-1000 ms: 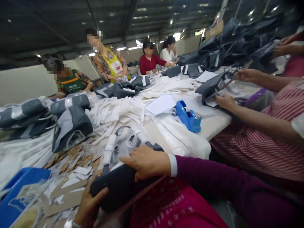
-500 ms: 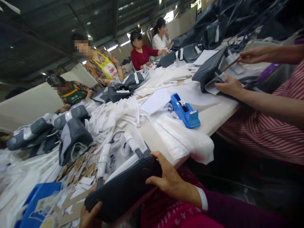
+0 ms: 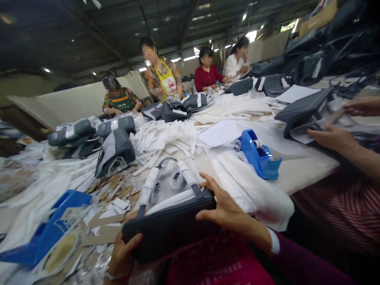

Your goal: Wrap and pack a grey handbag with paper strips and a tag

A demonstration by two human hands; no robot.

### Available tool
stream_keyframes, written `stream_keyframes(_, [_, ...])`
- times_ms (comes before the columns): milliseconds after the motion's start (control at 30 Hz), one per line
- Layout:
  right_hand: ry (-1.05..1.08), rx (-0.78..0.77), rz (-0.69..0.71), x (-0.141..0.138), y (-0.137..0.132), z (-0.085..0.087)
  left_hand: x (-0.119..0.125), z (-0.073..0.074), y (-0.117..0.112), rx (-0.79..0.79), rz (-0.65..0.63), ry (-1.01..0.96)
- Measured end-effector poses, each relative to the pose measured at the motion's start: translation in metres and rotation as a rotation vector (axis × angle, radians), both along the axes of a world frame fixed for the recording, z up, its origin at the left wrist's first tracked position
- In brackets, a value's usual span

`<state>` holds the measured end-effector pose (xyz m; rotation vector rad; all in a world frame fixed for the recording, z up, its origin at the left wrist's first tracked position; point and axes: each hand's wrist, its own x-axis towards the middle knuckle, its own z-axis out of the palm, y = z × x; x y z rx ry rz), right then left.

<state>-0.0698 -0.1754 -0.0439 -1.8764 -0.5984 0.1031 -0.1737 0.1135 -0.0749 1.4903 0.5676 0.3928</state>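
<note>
A dark handbag (image 3: 175, 229) is held between my two hands close to my body, at the near edge of the table. My left hand (image 3: 123, 251) grips its left end, thumb on the side facing me and the other fingers partly hidden behind. On the right end, my right hand (image 3: 221, 206) is closed round the upper corner, with its thumb on the near side. White wrapping covers parts of the bag's handle (image 3: 149, 184), which stands up above the opening. White padding (image 3: 173, 200) shows along the bag's top.
A blue tape dispenser (image 3: 261, 158) stands right of centre; another blue dispenser (image 3: 44, 233) is at the left. Brown and white tags (image 3: 115, 190), white strips (image 3: 169, 136) and wrapped bags (image 3: 115, 152) cover the table. At right, a co-worker's hands (image 3: 335, 136) hold another bag (image 3: 303, 107).
The whole view has swung left and levelled somewhat, so things appear further right. Both my hands keep their hold on the handbag, which looks slightly less tilted.
</note>
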Motion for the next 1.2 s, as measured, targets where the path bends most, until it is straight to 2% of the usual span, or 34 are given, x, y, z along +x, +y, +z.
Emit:
stream_keyframes(100, [-0.098, -0.156, -0.003, 0.006, -0.001, 0.008, -0.002, 0.003, 0.002, 0.011, -0.061, 0.006])
stream_keyframes(167, [-0.118, -0.187, 0.029, 0.006, -0.001, 0.01, -0.003, 0.003, 0.006, 0.027, -0.101, -0.001])
stream_keyframes(267, [-0.034, -0.111, 0.093, 0.003, 0.003, 0.007, -0.005, -0.001, 0.014, 0.079, -0.206, -0.022])
stream_keyframes(333, [0.013, -0.072, 0.075, 0.001, 0.007, 0.004, -0.006, -0.005, 0.019, 0.14, -0.275, -0.067])
stream_keyframes(500, [0.043, 0.044, -0.001, -0.002, 0.016, -0.004, -0.005, -0.011, 0.022, 0.303, -0.262, -0.171])
stream_keyframes(767, [0.131, 0.167, -0.023, 0.0, 0.027, -0.011, 0.001, -0.022, 0.018, -0.015, -0.229, -0.14])
stream_keyframes(933, [0.174, 0.176, -0.12, 0.003, 0.036, -0.013, 0.01, -0.02, 0.016, -0.083, -0.128, -0.053])
stream_keyframes(1067, [0.21, 0.145, -0.17, 0.007, 0.041, -0.013, 0.019, -0.012, 0.01, -0.151, -0.107, -0.037])
stream_keyframes(1200, [0.238, 0.117, -0.23, 0.013, 0.045, -0.02, 0.024, -0.011, 0.005, -0.124, -0.08, -0.041])
